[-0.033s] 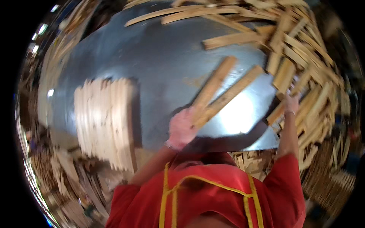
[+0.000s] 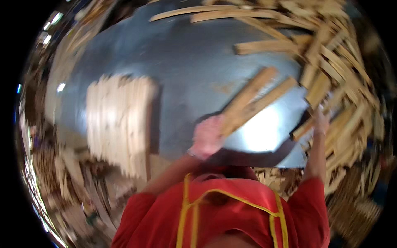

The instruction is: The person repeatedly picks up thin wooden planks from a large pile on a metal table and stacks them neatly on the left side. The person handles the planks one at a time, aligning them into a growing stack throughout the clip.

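My left hand (image 2: 208, 136), in a pale glove, is closed on two wooden slats (image 2: 252, 103). They fan apart toward the far right above a grey metal tabletop (image 2: 186, 53). At the right edge of the table, my right hand (image 2: 320, 122) reaches into a loose pile of wooden slats (image 2: 345, 118). Its fingers are blurred but look closed round a short-looking slat (image 2: 304, 129) with a dark end. To the left lies a neat row of pale slats (image 2: 120, 120), side by side, its near ends overhanging the table's front edge.
More slats (image 2: 269, 47) lie crisscrossed along the far right of the table, and long ones (image 2: 231, 15) along the far edge. Offcuts and stacked strips (image 2: 78, 194) cover the floor at the lower left. Other stacked strips (image 2: 351, 215) stand at the lower right.
The whole scene has shifted slightly rightward as the view turned. Both hands keep nearly the same places over the table, the left with its two slats.
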Demonstrator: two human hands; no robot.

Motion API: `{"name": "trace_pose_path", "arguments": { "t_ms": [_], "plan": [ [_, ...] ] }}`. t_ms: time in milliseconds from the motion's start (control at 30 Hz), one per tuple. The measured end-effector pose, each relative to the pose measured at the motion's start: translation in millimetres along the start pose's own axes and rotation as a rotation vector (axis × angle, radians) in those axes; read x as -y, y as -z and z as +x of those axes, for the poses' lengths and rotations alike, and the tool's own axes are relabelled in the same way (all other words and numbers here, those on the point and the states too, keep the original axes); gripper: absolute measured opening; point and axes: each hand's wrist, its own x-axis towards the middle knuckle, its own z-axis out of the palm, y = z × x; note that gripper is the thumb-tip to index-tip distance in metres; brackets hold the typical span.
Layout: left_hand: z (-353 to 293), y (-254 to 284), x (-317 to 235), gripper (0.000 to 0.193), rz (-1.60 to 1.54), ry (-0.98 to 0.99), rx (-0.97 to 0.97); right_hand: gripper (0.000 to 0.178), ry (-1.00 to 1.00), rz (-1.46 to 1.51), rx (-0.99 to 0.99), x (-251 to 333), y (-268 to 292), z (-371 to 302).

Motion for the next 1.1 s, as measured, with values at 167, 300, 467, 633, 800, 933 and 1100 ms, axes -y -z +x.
{"name": "trace_pose_path", "arguments": {
  "t_ms": [167, 300, 467, 633, 800, 933, 1100],
  "plan": [
    [4.0, 2.6, -14.9, 0.081, 0.146, 0.087, 0.487, 0.012, -0.225, 0.914, 0.363, 16.8, -54.9, -128.4],
    [-23.3, 32.3, 16.7, 0.086, -0.175, 0.243, 0.477, 0.016, -0.135, 0.619, 0.695, 14.3, -95.8, -232.8],
    [-124.2, 68.7, 71.5, 0.072, -0.483, 0.487, 0.383, 0.055, -0.281, 0.528, 1.202, 101.4, -154.4, -373.8],
    [-223.1, 80.2, 125.1, 0.051, -0.109, 0.396, -0.088, 0.064, 0.014, 0.271, 1.430, 183.0, -216.4, -477.8],
    [-326.7, 96.0, 182.2, 0.034, -0.070, 0.729, -0.706, 0.068, 0.253, 0.313, 1.600, 219.9, -277.9, -524.5],
    [-364.5, 90.0, 216.8, 0.028, -1.079, 1.329, -1.217, 0.067, 0.440, -0.018, 1.481, 216.4, -271.8, -507.2],
    [-368.5, 99.5, 247.5, 0.028, -1.621, 1.399, -0.928, 0.074, 0.169, 0.193, 1.458, 167.9, -252.7, -488.6]
  ]
}}
